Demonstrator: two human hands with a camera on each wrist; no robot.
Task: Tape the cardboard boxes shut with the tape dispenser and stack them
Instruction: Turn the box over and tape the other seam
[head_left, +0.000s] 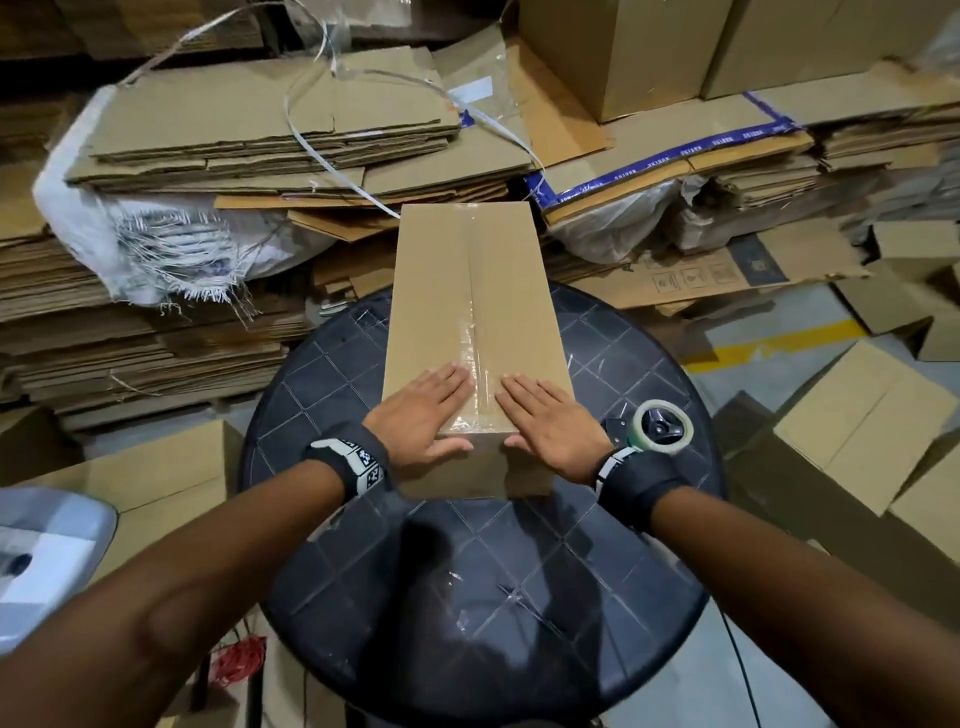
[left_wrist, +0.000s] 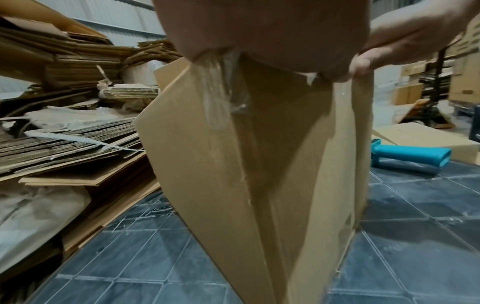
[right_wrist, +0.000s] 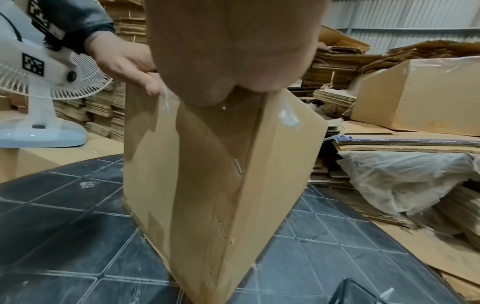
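Note:
A long closed cardboard box (head_left: 467, 291) (left_wrist: 259, 185) (right_wrist: 207, 174) lies on the round dark table (head_left: 467, 597), with clear tape along its top seam and over its near end. My left hand (head_left: 423, 415) lies flat on the box's near end, left of the seam, thumb over the near edge. My right hand (head_left: 550, 421) presses flat to the right of the seam, thumb also over the edge. The tape dispenser (head_left: 657, 428) with its teal handle (left_wrist: 413, 157) rests on the table just right of my right wrist.
Stacks of flattened cardboard (head_left: 270, 135) and a torn white sack (head_left: 171, 244) fill the space behind the table. Assembled boxes (head_left: 872, 431) lie on the floor at right. A white fan (right_wrist: 44, 86) stands on a box (head_left: 156, 473) at left.

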